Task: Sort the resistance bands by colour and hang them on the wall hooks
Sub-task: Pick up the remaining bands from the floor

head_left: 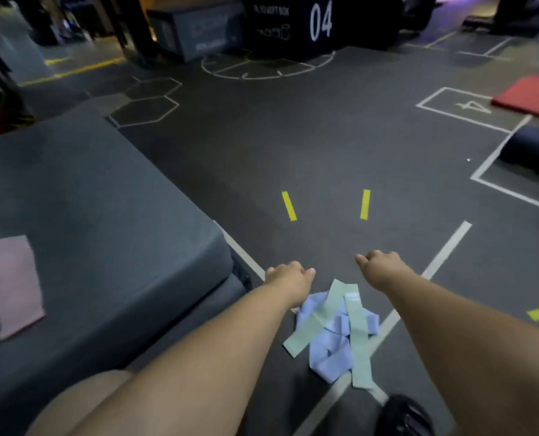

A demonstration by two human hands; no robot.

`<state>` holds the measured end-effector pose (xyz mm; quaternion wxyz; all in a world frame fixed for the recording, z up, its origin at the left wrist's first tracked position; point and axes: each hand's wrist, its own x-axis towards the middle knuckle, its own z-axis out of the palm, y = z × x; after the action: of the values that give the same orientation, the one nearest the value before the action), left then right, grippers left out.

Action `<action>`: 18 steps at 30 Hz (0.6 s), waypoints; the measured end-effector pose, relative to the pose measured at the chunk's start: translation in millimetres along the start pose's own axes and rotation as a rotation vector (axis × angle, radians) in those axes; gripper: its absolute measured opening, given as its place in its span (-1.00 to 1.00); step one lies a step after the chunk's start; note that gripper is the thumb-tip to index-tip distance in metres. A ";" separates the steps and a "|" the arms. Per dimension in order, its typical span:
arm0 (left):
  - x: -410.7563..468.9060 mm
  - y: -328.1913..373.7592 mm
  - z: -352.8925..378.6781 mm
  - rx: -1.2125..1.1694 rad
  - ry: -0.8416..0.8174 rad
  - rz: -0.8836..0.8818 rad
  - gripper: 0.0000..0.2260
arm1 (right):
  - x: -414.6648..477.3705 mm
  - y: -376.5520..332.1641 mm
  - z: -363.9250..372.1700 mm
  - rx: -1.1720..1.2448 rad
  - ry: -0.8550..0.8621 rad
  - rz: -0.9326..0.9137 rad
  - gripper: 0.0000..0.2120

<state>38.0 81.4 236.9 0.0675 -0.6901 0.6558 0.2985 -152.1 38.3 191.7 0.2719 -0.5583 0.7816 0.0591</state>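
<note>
1. The left hand (288,275) and right hand (381,265) hover over the pile on the floor (325,146). They do not touch it. Both have the fingers curled under and nothing shows in them, though the palm sides are hidden.
2. The pile lies on a white line between the two forearms. Two green bands (358,335) lie across the top in an upside-down V, and the lilac bands (331,350) are crumpled under them.
3. The pink bands (13,284) lie flat on the grey pad (104,190) at the left, well apart from the pile. No wall hooks are in view.
4. The bands are flat, wide strips and look like matte woven cloth. I judge them light, soft and floppy, not fragile and not slippery.
5. A good place to take hold is probably the free upper end of a green band, pinched between thumb and fingers. It lies on top, so it should lift off clean.
6. The lilac ones are folded into each other, so pulling one may drag others along. Better to pinch a loose end and shake it free.
7. The pad looks like smooth vinyl with rounded edges, and the floor like dark rubber with a fine grain.
</note>
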 end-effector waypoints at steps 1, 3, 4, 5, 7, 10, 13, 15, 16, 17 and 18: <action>8.5 0.3 6.7 0.000 -0.021 -0.019 -0.67 | 8.2 8.3 7.5 -0.018 -0.026 0.002 -0.48; 28.1 -1.3 18.4 -0.001 -0.046 -0.048 -0.66 | 17.6 21.4 20.3 -0.042 -0.072 0.004 -0.57; 40.9 -2.4 26.4 -0.010 -0.067 -0.071 -0.63 | 24.4 26.5 27.6 -0.068 -0.102 0.019 -0.59; 52.9 -4.5 35.2 -0.019 -0.089 -0.089 -0.61 | 31.6 31.6 35.6 -0.047 -0.129 0.046 -0.58; 77.0 -9.8 55.2 -0.035 -0.126 -0.130 -0.57 | 46.1 40.2 56.6 0.060 -0.170 0.117 -0.54; 111.3 -19.0 82.9 -0.067 -0.161 -0.195 -0.58 | 69.7 49.4 87.1 0.143 -0.214 0.174 -0.51; 140.9 -26.2 103.2 -0.078 -0.165 -0.219 -0.60 | 90.4 58.2 112.8 0.175 -0.235 0.221 -0.51; 157.2 -29.3 116.1 -0.075 -0.183 -0.217 -0.61 | 104.7 63.9 127.4 0.190 -0.241 0.234 -0.51; 164.7 -31.0 123.4 -0.074 -0.200 -0.220 -0.60 | 111.5 66.8 134.5 0.207 -0.252 0.248 -0.51; 171.7 -32.5 130.3 -0.074 -0.218 -0.224 -0.60 | 117.7 69.3 140.6 0.220 -0.261 0.261 -0.51; 177.6 -34.5 137.0 -0.074 -0.232 -0.231 -0.60 | 123.3 71.8 146.1 0.230 -0.266 0.276 -0.50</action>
<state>19.6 -1.3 26.4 0.1511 -0.7240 0.5483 0.3904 -192.8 19.0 -7.5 0.4237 -0.3986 0.8095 0.0793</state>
